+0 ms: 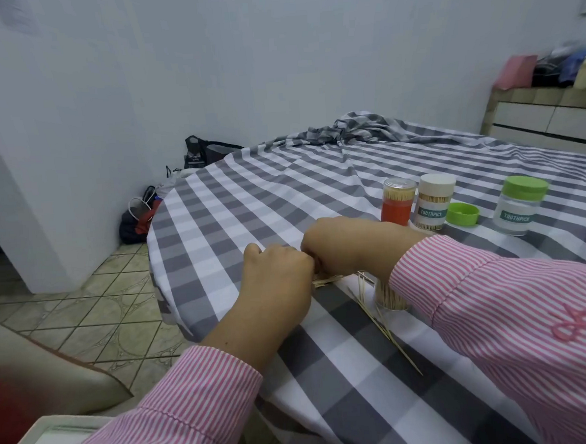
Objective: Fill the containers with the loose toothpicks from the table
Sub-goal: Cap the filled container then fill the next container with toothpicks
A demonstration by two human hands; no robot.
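At frame centre, the left hand (277, 270) and right hand (337, 244) pinch a bundle of thin wooden toothpicks (326, 281); best squared evenly before entering the clear open container (390, 296).

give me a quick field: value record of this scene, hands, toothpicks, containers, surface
left hand: curled, gathering a bundle of toothpicks at the table edge
right hand: curled against the left, on the same bundle; grip hidden
loose toothpicks: a few scattered near the open container
open container: upright, packed with toothpicks, partly behind the right wrist
orange container: upright, full
white-lidded container: closed, holds toothpicks
green lid: off, lying on the cloth
green-lidded container: closed
surface: grey checked tablecloth
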